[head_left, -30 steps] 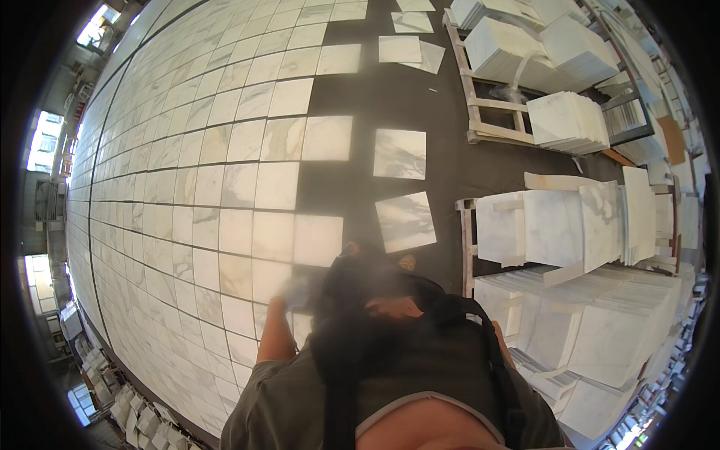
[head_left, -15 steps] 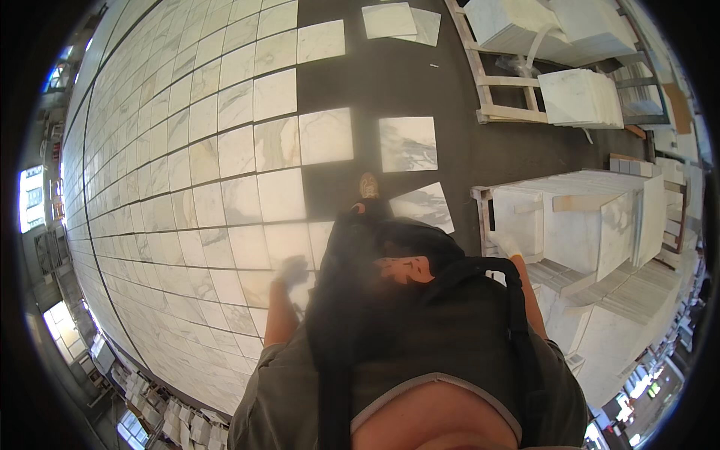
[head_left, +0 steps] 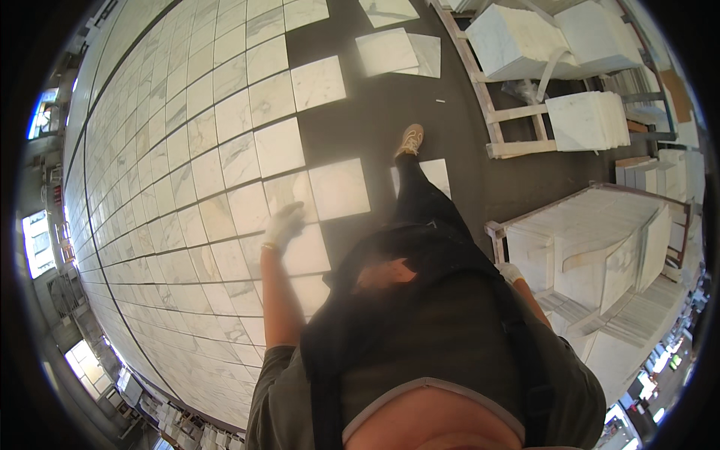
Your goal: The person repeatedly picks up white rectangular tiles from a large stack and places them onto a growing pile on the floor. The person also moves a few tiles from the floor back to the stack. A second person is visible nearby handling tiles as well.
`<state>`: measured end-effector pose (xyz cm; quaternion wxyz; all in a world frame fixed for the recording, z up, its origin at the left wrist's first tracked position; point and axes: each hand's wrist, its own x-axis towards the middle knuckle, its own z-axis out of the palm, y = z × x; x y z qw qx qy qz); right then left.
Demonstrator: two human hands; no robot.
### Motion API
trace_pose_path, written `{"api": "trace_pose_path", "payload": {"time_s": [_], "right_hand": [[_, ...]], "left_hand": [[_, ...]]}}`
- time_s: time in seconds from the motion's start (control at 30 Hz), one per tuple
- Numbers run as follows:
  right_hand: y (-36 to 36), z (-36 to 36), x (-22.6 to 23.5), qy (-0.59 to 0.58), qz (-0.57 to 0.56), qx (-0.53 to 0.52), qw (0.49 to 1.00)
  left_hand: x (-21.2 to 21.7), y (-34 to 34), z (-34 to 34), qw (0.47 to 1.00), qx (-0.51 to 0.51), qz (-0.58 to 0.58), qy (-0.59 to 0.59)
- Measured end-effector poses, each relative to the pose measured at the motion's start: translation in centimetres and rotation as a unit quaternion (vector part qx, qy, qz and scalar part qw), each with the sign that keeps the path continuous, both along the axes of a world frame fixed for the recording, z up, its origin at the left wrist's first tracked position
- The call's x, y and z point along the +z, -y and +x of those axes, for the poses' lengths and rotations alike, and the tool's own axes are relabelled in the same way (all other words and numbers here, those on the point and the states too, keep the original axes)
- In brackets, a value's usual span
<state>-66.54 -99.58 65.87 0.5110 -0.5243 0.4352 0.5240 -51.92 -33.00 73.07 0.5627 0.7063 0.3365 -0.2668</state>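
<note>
My left hand (head_left: 286, 223), in a white glove, hangs over the laid floor tiles (head_left: 247, 210) on the left. It holds nothing that I can see, and its fingers are apart. By my right side, my right hand (head_left: 509, 272) also wears a white glove. Clothing partly covers it, so its fingers do not show clearly. Nearest to it is a pallet of stacked white stone slabs (head_left: 592, 217). My shoe (head_left: 410, 140) is on the dark floor, close to a loose white tile (head_left: 435, 175) that my leg partly hides.
Rows of grey-veined white tiles cover the left side, with a stepped edge along the dark floor (head_left: 450, 112). Two overlapping loose tiles (head_left: 386, 52) lie ahead. Farther right, a wooden pallet (head_left: 523, 148) bears more slabs (head_left: 589, 120). Windows (head_left: 39, 244) line the far left.
I have stepped forward, and the tiles and pallets have shifted down in view. My left hand has swung forward. A shoe now shows farther ahead and to the right.
</note>
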Motion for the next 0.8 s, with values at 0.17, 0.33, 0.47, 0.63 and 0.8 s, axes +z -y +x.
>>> {"api": "trace_pose_path", "payload": {"time_s": [0.17, 0.33, 0.47, 0.63, 0.8], "right_hand": [[0.5, 19.0, -5.1, -0.075, -0.006, -0.007, 0.997], [-3.0, 48.5, -1.4, 0.103, -0.018, -0.005, 0.995], [-8.3, 67.3, 5.9, 0.304, -0.030, 0.061, 0.950], [-12.8, 79.8, 8.9, 0.353, 0.007, 0.042, 0.934], [-14.2, 80.2, 2.2, 0.265, -0.034, 0.118, 0.956]], "left_hand": [[-2.0, -2.3, 8.3, 1.000, 0.017, 0.000, -0.005], [-1.7, -4.2, 11.0, 0.986, 0.139, -0.007, -0.096], [-2.5, -2.8, 12.3, 0.965, 0.227, -0.038, -0.127], [-4.4, -2.0, 13.5, 0.978, 0.141, -0.045, -0.150], [-7.2, -7.8, 19.5, 0.983, 0.116, -0.037, -0.138]]}}
